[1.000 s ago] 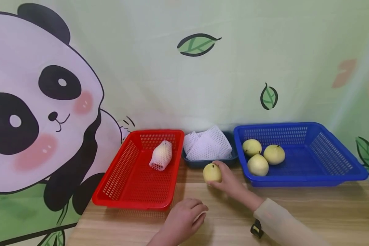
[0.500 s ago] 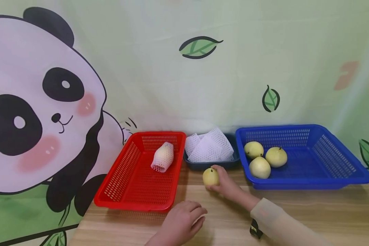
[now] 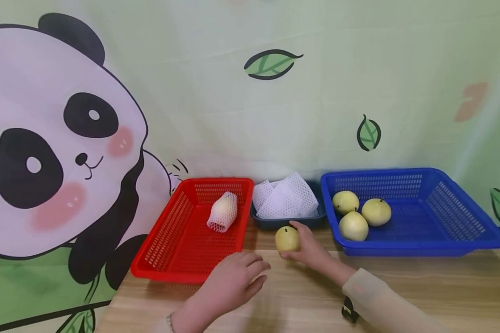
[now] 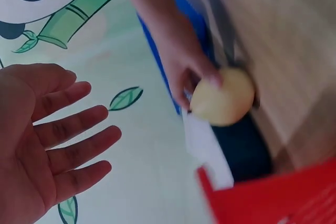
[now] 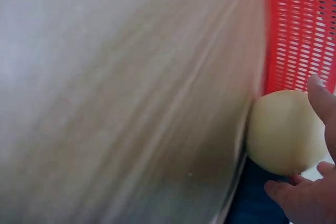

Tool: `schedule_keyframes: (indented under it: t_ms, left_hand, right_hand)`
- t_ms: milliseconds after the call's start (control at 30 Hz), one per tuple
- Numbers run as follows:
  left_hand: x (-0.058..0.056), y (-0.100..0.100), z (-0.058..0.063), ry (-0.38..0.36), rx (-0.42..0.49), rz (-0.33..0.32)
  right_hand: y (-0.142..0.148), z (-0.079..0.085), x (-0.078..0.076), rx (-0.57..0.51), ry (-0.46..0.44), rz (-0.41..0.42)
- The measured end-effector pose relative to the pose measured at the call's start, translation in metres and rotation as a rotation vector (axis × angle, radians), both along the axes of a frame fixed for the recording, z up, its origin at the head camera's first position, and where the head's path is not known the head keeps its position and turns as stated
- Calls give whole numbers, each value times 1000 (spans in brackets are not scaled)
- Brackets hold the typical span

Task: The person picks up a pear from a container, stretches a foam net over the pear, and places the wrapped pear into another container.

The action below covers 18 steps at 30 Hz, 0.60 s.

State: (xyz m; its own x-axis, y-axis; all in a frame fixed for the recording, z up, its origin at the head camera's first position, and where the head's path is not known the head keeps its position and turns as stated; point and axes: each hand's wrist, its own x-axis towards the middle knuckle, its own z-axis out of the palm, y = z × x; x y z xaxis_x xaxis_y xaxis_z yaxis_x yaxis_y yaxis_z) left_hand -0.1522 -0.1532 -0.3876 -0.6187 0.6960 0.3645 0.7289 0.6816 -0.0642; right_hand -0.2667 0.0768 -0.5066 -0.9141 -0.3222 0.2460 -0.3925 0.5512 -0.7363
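Note:
A pale yellow pear (image 3: 287,239) is gripped between the thumb and fingers of my right hand (image 3: 310,246), over the table in front of the small dark blue tray (image 3: 275,224). White foam fruit nets (image 3: 287,199) lie in that tray. My left hand (image 3: 235,280) holds nothing; it hovers by the near right corner of the red basket (image 3: 179,276). The left wrist view shows its fingers (image 4: 79,129) spread and only slightly bent. Inside the red basket lies a pear in a foam net (image 3: 224,210). The right wrist view shows the held pear (image 5: 286,132), partly covered by the fingers.
At the right stands a blue basket (image 3: 412,226) with three bare pears (image 3: 353,226) at its left end. A small black object (image 3: 349,310) is beside the right sleeve (image 3: 379,296). Behind everything hangs a printed panda curtain (image 3: 216,115).
My left hand has moved slightly up and to the left, closer to the red basket. My right hand keeps its grip on the pear, almost in the same place.

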Motion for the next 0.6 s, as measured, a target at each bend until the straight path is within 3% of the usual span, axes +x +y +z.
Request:
schedule_keyframes:
  t_ms: [200, 367, 467, 600]
  left_hand:
    - [-37, -6, 36, -172, -14, 76]
    - [-78, 3, 61, -401, 59, 195]
    - [-109, 12, 68, -524, 105, 252]
    - [-155, 29, 65, -652, 146, 299]
  right_hand:
    - [15, 15, 13, 21, -5, -43]
    - [31, 36, 37, 13, -20, -73]
    - [39, 47, 53, -24, -14, -85]
    - [46, 56, 75, -111, -8, -93]
